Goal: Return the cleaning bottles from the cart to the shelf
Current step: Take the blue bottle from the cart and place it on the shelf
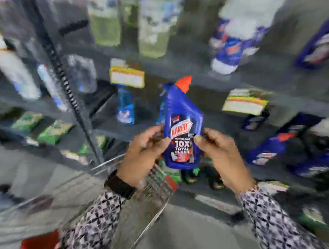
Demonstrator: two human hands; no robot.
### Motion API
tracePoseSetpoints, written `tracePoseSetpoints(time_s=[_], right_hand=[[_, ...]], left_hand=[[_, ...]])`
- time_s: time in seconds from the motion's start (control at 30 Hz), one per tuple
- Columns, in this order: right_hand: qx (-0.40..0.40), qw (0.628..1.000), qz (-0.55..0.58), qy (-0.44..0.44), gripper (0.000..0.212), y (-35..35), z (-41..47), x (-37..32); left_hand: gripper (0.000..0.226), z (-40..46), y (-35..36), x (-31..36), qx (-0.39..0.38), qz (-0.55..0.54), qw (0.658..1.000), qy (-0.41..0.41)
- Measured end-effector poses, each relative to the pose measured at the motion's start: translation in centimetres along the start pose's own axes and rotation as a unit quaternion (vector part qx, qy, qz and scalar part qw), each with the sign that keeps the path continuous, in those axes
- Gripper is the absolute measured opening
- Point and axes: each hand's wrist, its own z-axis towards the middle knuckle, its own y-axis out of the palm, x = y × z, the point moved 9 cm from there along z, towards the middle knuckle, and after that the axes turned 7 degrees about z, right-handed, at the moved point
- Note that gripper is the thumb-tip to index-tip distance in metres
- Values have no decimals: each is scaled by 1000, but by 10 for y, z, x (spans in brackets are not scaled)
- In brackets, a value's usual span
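A blue cleaning bottle (182, 123) with a red-orange cap is held upright in front of the grey shelf (199, 78). My left hand (144, 153) grips its lower left side and my right hand (220, 156) grips its lower right side, fingertips on the label. Below my hands is the wire cart (152, 194), partly hidden by my arms. Similar blue bottles (271, 148) lie on the lower shelf at right.
Shelves hold blurred white and blue bottles (227, 50) above, a clear blue bottle (126, 106) behind, and green packets (53, 131) at lower left. Yellow price tags (127, 76) hang from the shelf edge. A dark upright post (68, 87) runs down the left.
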Motion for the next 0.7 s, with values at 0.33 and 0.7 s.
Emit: tracePoseSetpoints(time_s=[0.33, 0.7], right_hand=[[116, 971, 37, -207, 25, -143, -63, -179], [138, 961, 60, -230, 36, -201, -80, -195]], left_hand=[[34, 10, 166, 176, -84, 63, 974, 203], [36, 16, 227, 198, -118, 76, 963, 228]])
